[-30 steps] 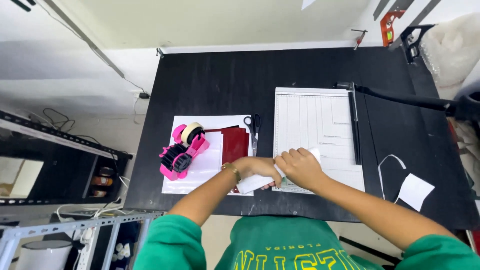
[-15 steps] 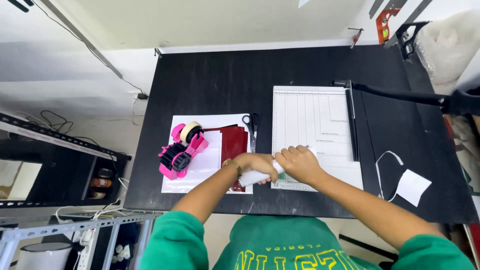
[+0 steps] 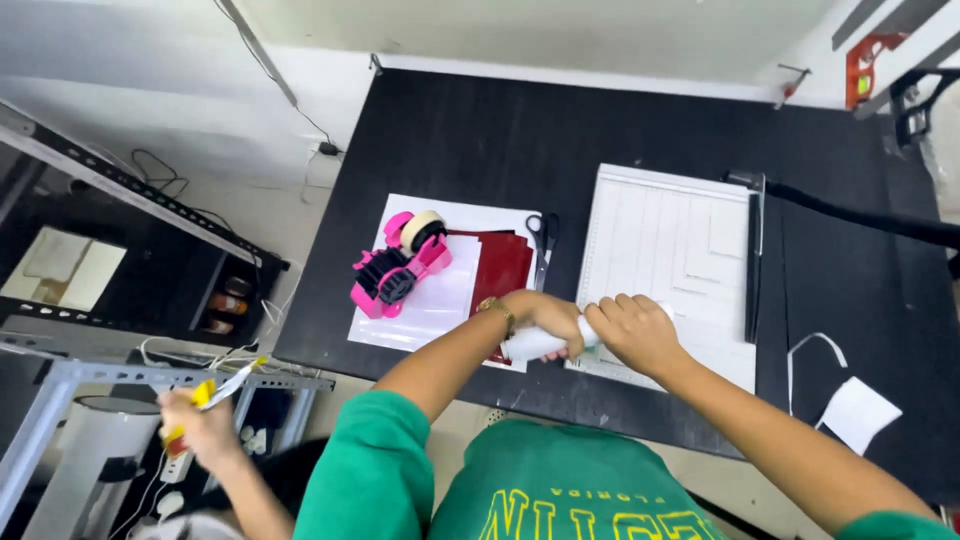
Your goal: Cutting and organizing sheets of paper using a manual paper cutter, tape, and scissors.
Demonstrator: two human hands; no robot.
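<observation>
From the head camera, looking straight down, both hands met over the near edge of a black table [image 3: 620, 120]; the left hand [image 3: 545, 318] was curled round one end of a rolled white sheet [image 3: 540, 343], and the right hand [image 3: 632, 330] was closed over the other end, fingers folded down on it; the two hands lay just beside each other, the roll running between them, above the seam between a white paper sheet [image 3: 430, 310] and a white paper trimmer [image 3: 670, 260]. A gold bracelet [image 3: 496, 306] sat at the left wrist; both sleeves were green. On the white sheet lay a pink tape dispenser [image 3: 398, 268] with a roll of tape on top; just beside it was dark red card [image 3: 500, 265]; black scissors [image 3: 543, 240] lay between the card and the trimmer. The trimmer's black blade arm [image 3: 754, 260] ran along its right side. Well apart, near the right edge, lay a small white paper piece [image 3: 858, 412] and a thin white strip [image 3: 810, 350]. At lower left, off the table, another person's hand [image 3: 200, 425] gripped a yellow-handled tool [image 3: 215, 392].
</observation>
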